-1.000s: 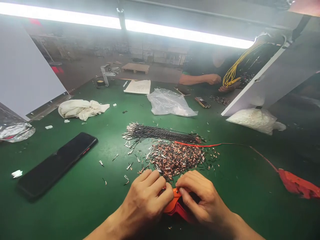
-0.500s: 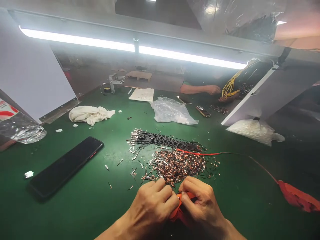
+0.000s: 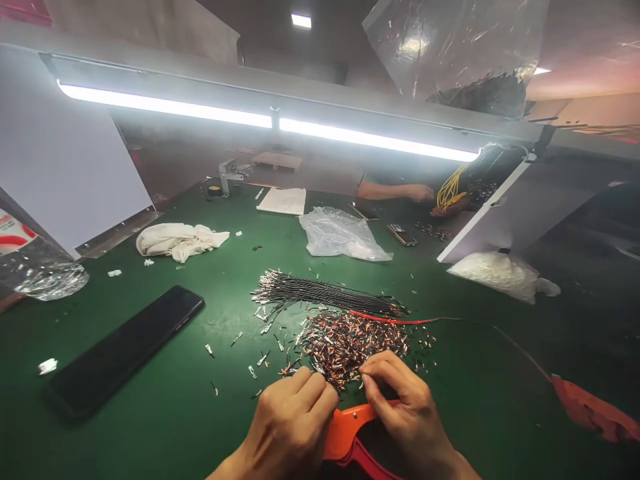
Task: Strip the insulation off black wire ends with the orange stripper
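Observation:
My left hand (image 3: 295, 417) is closed round an orange-and-red handled tool (image 3: 345, 433) at the bottom centre; its working end is hidden by the fingers. Beside it, my right hand (image 3: 407, 407) pinches with thumb and forefinger near the pile; whatever lies between the fingertips is too small to make out. Just beyond both hands is a heap of short copper-and-black wire pieces (image 3: 355, 340). Behind the heap lies a bundle of black wires (image 3: 325, 293) with metal terminals at the left end. A thin red strip (image 3: 395, 321) crosses the heap's back edge.
A black phone (image 3: 130, 347) and bottle (image 3: 45, 267) are at left. Farther back lie a white cloth (image 3: 180, 240), plastic bag (image 3: 343, 233) and notebook (image 3: 283, 200). Another person's forearm (image 3: 385, 191) shows behind. At right are a filled bag (image 3: 500, 272) and red cloth (image 3: 595, 407).
My right hand has come away from the orange tool, its fingertips now near the heap's front edge. More of the tool shows between my hands. The whole view has tilted slightly.

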### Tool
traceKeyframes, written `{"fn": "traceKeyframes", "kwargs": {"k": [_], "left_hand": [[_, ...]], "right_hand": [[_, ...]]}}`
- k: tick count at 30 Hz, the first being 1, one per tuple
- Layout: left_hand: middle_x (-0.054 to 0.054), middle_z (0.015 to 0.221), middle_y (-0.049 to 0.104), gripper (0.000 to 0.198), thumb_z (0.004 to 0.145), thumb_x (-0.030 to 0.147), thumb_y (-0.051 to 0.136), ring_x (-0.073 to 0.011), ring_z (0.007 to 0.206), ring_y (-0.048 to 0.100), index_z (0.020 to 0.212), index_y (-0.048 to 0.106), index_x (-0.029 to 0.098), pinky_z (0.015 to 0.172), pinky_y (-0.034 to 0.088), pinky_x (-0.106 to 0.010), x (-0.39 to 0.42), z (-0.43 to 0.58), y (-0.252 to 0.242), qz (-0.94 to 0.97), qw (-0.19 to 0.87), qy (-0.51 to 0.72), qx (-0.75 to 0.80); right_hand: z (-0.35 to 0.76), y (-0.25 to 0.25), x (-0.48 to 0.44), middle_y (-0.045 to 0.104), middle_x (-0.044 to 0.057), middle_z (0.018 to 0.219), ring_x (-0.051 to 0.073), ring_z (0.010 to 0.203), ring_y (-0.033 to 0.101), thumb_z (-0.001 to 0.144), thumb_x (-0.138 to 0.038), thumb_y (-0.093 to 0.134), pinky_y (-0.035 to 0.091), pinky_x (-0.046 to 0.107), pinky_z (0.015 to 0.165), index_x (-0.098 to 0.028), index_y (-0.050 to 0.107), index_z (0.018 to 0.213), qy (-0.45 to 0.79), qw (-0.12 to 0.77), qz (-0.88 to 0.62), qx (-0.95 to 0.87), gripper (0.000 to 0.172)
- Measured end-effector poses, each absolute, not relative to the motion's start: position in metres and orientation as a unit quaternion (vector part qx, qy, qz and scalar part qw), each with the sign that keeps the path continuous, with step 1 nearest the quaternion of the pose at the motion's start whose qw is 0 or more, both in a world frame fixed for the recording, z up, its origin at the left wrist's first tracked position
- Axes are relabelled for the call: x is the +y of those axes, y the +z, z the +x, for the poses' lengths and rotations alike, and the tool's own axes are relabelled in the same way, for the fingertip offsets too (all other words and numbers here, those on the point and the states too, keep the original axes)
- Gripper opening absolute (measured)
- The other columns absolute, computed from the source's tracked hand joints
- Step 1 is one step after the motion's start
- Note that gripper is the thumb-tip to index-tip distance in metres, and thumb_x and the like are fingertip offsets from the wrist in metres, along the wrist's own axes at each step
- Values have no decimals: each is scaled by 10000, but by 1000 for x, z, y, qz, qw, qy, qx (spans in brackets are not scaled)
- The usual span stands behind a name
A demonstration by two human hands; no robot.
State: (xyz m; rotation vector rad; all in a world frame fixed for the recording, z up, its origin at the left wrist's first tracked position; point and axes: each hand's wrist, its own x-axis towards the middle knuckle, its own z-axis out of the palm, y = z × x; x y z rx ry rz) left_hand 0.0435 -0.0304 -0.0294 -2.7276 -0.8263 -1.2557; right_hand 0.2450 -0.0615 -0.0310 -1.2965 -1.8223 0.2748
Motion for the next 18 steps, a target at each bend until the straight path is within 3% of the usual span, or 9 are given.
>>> {"fn": "traceKeyframes", "kwargs": {"k": [3,5,7,9,11,18], "left_hand": [[11,606,460,227,876,31,478,-142,572,399,712,481,189,528,283,-279,-26,39,-24,-852,15,-420,-312],[16,610,457,215,890,60,505,-142,585,411,719,492,190,543,301,-278,-20,35,-22,-832,31,-430,-349],[21,613,469,214,910,99,504,-137,586,428,717,501,192,550,312,-278,-14,30,-22,-821,45,-424,-380],[21,619,496,229,931,134,488,-133,587,456,711,508,192,556,322,-280,-8,27,-24,-819,48,-405,-403],[19,624,521,242,944,162,475,-133,591,482,707,516,192,562,333,-281,-5,26,-26,-821,49,-388,-416],[17,639,560,246,952,176,467,-137,610,526,713,525,191,584,356,-277,-2,22,-30,-821,57,-374,-427]], "right_hand": [[249,-32,-59,640,27,805,160,749,637,901,-136,563,525,244,678,-211,627,829,105,431,-526,-726,123],[253,-31,-58,656,45,879,189,812,644,895,-201,615,540,284,731,-213,644,945,84,424,-543,-720,59],[256,-26,-58,657,65,947,211,869,641,899,-239,625,543,322,777,-214,643,1022,63,420,-555,-715,127],[257,-21,-59,647,63,927,209,863,633,919,-206,590,540,330,772,-218,652,963,51,425,-549,-718,77],[256,-16,-60,634,61,900,200,850,623,928,-138,549,536,327,759,-216,651,907,40,434,-532,-726,130],[253,-5,-54,669,72,909,223,862,611,925,-107,538,526,398,769,-203,641,1043,11,371,-530,-763,183]]}}
